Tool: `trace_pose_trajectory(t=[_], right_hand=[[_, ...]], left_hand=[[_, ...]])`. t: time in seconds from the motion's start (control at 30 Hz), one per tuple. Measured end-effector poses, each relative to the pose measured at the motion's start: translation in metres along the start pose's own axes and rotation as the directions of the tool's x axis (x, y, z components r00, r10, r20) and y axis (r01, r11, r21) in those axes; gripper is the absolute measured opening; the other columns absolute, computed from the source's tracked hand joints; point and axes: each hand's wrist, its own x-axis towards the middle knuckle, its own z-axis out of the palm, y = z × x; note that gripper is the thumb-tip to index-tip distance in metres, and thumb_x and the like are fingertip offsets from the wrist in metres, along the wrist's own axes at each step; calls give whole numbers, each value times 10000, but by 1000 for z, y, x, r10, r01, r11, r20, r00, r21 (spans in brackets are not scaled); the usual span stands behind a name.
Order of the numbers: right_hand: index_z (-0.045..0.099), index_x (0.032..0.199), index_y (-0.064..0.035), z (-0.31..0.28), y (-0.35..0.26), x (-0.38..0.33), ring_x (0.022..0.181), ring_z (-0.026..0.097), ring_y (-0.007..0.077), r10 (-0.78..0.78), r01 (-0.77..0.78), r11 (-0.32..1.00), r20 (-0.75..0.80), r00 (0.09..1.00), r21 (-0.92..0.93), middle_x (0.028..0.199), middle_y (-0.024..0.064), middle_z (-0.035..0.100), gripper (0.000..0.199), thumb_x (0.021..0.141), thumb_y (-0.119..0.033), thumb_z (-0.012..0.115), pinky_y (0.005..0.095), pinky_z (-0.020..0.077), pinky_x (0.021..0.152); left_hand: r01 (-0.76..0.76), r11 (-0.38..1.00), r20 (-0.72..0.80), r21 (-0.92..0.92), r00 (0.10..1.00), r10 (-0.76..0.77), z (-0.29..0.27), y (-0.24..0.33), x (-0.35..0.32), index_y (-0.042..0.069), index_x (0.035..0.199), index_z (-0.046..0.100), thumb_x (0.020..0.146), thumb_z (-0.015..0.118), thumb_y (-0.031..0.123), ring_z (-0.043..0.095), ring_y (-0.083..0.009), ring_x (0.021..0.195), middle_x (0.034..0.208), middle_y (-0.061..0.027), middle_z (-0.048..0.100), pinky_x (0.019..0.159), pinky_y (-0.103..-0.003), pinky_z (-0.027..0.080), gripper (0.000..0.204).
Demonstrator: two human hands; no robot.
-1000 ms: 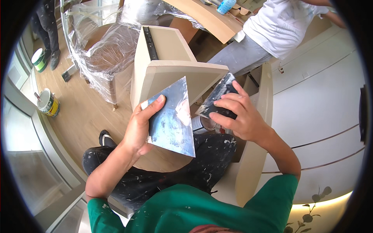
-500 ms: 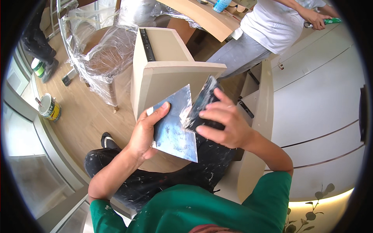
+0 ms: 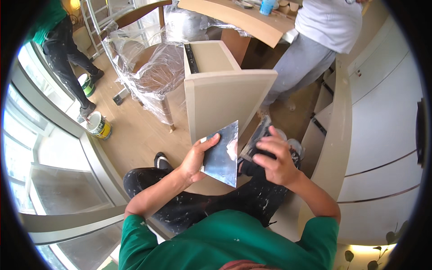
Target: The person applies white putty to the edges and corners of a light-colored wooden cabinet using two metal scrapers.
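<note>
My left hand [image 3: 193, 161] grips a wide, flat steel putty blade [image 3: 219, 158], thumb on its upper face. A dab of pale putty [image 3: 232, 148] clings near the right edge of that blade. To its right, my right hand [image 3: 280, 163] is closed round a dark scraper [image 3: 257, 140] smeared with whitish putty and slightly blurred. A small gap separates the two tools. Just beyond them stands a beige drawer [image 3: 229, 101] on end, its broad front panel toward me and a black slide rail [image 3: 191, 58] along one side.
A plastic-wrapped chair [image 3: 150, 78] stands beyond the drawer, with a ladder [image 3: 94, 27] behind. Two buckets, one yellow-labelled [image 3: 100, 126], one green [image 3: 86, 84], sit left near a person's legs [image 3: 67, 63]. Another person [image 3: 306, 67] stands by the wooden table [image 3: 238, 20]. White cabinets [image 3: 382, 112] line the right.
My view has swung left, so the scene sits further right. The scraper has come away from the blade, leaving putty on it. The person at the left has stepped nearer the yellow-labelled bucket.
</note>
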Motion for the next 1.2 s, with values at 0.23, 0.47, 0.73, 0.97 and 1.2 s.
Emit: trace_pose_trajectory(t=[0.23,0.47,0.73,0.97,1.2], right_hand=[[590,1249,-103,-19,32,4,1177,505,315,59,-41,992,150,987,-118,1247,116,538,406,849,-33,568,488,371,1083],[566,1254,9,-19,-7,69,935,587,129,600,-285,229,96,794,931,1052,53,631,288,984,-88,545,279,465,849],[623,1033,25,55,-10,93,701,623,123,632,-145,-243,270,726,959,880,53,649,162,943,-99,570,279,503,583],[661,1065,31,56,20,101,830,615,83,608,-152,-306,316,728,940,934,31,673,204,949,-114,576,257,504,799],[645,1290,-46,103,21,143,1211,553,332,-14,112,471,-119,993,875,1272,176,579,490,808,32,600,440,461,1027]], left_hand=[[-384,923,-369,-20,861,351,35,-12,-47,99,1069,667,975,634,340,676,-125,782,909,-12,719,695,-256,548,261],[-881,333,-388,338,192,902,23,32,-64,58,1274,568,1024,520,455,641,-229,1061,1179,-75,645,964,-378,507,472],[-631,11,-101,776,-107,989,57,15,-51,-14,1141,626,1084,423,327,501,-78,837,887,-1,527,744,-244,396,401],[-102,-346,357,933,142,923,21,8,-64,-96,950,666,1046,459,275,531,-146,615,714,-54,596,582,-310,414,436],[-675,667,-509,316,473,719,-62,104,-70,46,1315,549,1033,492,450,648,-222,1063,1198,-98,647,916,-376,541,495]])
